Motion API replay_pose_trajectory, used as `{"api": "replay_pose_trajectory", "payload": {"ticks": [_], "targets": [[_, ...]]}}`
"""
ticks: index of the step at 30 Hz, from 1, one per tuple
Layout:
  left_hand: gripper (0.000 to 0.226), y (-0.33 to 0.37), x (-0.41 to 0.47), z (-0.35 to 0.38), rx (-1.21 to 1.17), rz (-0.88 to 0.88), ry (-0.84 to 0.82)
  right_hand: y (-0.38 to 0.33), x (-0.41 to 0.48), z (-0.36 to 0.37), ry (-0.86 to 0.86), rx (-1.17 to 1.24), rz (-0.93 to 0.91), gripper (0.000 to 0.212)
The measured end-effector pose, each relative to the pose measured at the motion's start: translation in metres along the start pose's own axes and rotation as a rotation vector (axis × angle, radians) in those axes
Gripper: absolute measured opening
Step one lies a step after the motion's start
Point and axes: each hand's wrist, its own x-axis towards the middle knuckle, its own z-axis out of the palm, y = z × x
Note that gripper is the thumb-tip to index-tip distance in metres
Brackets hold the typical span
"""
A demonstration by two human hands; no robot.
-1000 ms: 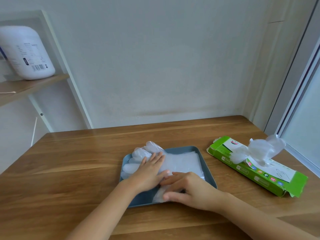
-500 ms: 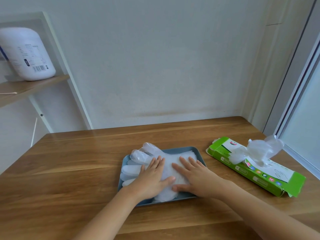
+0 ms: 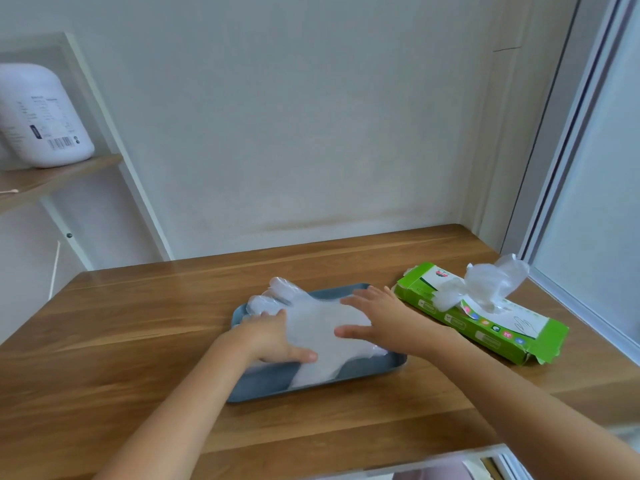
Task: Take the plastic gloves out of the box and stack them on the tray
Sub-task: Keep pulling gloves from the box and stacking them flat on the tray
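Left hand [image 3: 273, 337]: lying flat with fingers relaxed, pressing on the gloves [image 3: 325, 327], gripping nothing
Right hand [image 3: 381, 320]: spreading straight fingers over the stack's right side, holding nothing; touching or hovering, cannot tell
Gloves: lying stacked in the tray [image 3: 263, 384], fingertips spilling over its far-left rim
Box [image 3: 485, 332]: lying on the table [image 3: 138, 323] just right of the tray, one glove [image 3: 495, 282] poking up from its opening

- My left hand [image 3: 273, 337] covers the left part of the gloves [image 3: 325, 327] — its fingertips are smeared.
- My right hand [image 3: 377, 318] is blurred; whether it touches the gloves I cannot tell.
- The tray [image 3: 266, 382] floor lies mostly under plastic.
- The bottle [image 3: 41, 116] far left is cut by the edge — print unreadable.
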Motion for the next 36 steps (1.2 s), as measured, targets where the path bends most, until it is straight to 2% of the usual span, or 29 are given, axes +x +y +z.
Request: {"api": "replay_pose_trajectory", "payload": {"ticks": [2,4,7,11,15,18,20,23,29,32,34,36], "targets": [[0.089,0.018,-0.008,-0.009,-0.068,0.091,0.145,0.018,-0.014,-0.02,0.224,0.073,0.027,0.044],[0.08,0.039,-0.014,-0.014,-0.135,0.204,0.257,0.046,-0.032,-0.04,0.392,0.113,0.162,0.022],[0.069,0.075,-0.016,-0.014,-0.276,0.415,0.284,0.091,-0.056,-0.052,0.547,0.113,0.361,0.007],[0.055,0.133,-0.005,-0.007,-0.401,0.557,0.301,0.126,-0.073,-0.041,0.614,0.071,0.425,0.029],[0.054,0.191,0.015,0.007,-0.466,0.623,0.306,0.146,-0.075,-0.026,0.677,0.101,0.489,0.043],[0.055,0.22,0.03,0.017,-0.499,0.633,0.309,0.149,-0.072,-0.018,0.744,0.138,0.496,0.027],[0.055,0.231,0.041,0.023,-0.525,0.611,0.302,0.146,-0.071,-0.016,0.79,0.102,0.475,0.012],[0.055,0.236,0.053,0.031,-0.571,0.546,0.289,0.146,-0.072,-0.013,0.848,0.009,0.412,0.003],[0.051,0.234,0.064,0.033,-0.9,0.475,0.238,0.142,-0.075,-0.012,0.81,-0.042,0.285,0.018],[0.036,0.231,0.068,0.034,-0.932,0.48,0.245,0.137,-0.078,-0.012,0.774,-0.055,0.255,0.014],[0.026,0.231,0.069,0.036,-0.968,0.478,0.258,0.136,-0.079,-0.011,0.732,-0.043,0.298,0.004],[0.02,0.23,0.07,0.038,-0.996,0.478,0.278,0.136,-0.08,-0.01,0.689,0.038,0.335,0.005]]}}
